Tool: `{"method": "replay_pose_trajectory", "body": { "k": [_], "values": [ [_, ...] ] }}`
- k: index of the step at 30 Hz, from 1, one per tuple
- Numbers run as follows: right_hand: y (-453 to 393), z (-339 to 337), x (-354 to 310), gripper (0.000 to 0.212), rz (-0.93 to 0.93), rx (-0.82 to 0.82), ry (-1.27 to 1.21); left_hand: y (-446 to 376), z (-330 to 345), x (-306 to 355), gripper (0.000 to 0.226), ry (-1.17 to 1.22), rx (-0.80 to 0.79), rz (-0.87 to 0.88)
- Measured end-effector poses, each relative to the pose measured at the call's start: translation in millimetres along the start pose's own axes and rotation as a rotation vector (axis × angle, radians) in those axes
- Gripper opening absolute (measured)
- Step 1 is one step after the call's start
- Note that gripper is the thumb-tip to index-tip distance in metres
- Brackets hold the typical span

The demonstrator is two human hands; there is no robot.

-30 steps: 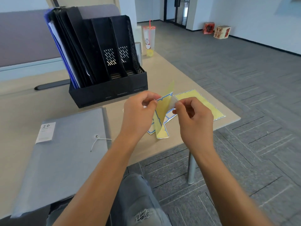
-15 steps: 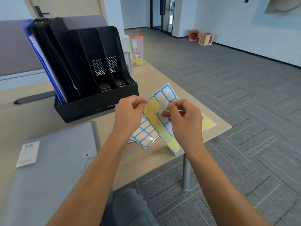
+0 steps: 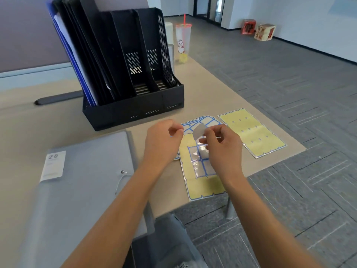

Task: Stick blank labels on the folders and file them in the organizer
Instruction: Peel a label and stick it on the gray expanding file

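Grey flat document folder with string-and-button closure [image 3: 77,190] lies lower left on the beige desk top [image 3: 38,128], long axis running near-to-far, white printed tag "20" [image 3: 53,166] at its far left corner. Near edge hangs past the desk edge toward the person's lap.

Right hand [image 3: 222,149] at frame centre pinches a small blank white label [image 3: 199,131] between thumb and forefinger; label is lifted, tilted, clear of any sheet. Left hand [image 3: 162,140] just left of it, fingers curled, thumb against forefinger; cannot tell if it holds anything. Label sits between the two hands, just right of the folder's far right corner.

Under the right hand: yellow backing sheet with a few blue-bordered labels left [image 3: 201,171], long axis near-to-far, near end over the desk edge. A second blue-bordered label sheet [image 3: 201,121] lies partly beneath it. Right of that, a peeled yellow backing sheet [image 3: 251,132], near the desk's right edge.

Further back, upper left: black mesh desktop file organizer [image 3: 135,105]; left slots packed with black and blue folders [image 3: 81,55], two right slots open. Behind it, a clear plastic cup with red straw [image 3: 182,43].
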State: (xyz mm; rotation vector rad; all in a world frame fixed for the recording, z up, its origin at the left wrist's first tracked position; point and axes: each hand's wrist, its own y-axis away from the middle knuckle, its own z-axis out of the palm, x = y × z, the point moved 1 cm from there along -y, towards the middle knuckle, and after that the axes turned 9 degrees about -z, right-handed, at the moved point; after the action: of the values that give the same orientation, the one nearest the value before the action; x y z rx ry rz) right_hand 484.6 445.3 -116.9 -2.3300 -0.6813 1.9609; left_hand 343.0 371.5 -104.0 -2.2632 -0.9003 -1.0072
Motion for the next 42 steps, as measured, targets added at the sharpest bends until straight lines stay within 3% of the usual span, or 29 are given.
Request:
{"method": "replay_pose_trajectory", "body": {
  "k": [7,12,16,19,24,31,34,39,42],
  "values": [
    [29,16,-30,0.013,-0.258,-0.07,0.06,43,-31,11,0.019,0.463,-0.126,-0.195],
    [58,31,-46,0.014,-0.578,-0.226,0.123,77,-71,8,0.021,0.689,-0.081,-0.333],
    [81,43,-59,0.018,-0.667,-0.298,0.111,100,-104,-9,0.015,0.726,0.077,-0.372],
    [94,51,-70,0.015,-0.524,-0.291,0.057,118,-126,-21,0.018,0.752,0.14,-0.413],
    [109,75,-84,0.012,-0.261,-0.482,-0.093,143,-148,-45,0.015,0.788,0.141,-0.443],
    [121,103,-80,0.002,-0.179,-0.518,-0.173,153,-162,-66,0.017,0.767,0.185,-0.481],
    [120,107,-78,0.012,-0.143,-0.526,-0.219,151,-163,-70,0.017,0.799,0.175,-0.497],
    [114,108,-74,0.003,-0.154,-0.551,-0.162,145,-158,-76,0.018,0.819,0.13,-0.514],
    [110,109,-71,0.006,-0.138,-0.531,-0.15,139,-152,-78,0.022,0.702,0.162,-0.491]
  ]
}}
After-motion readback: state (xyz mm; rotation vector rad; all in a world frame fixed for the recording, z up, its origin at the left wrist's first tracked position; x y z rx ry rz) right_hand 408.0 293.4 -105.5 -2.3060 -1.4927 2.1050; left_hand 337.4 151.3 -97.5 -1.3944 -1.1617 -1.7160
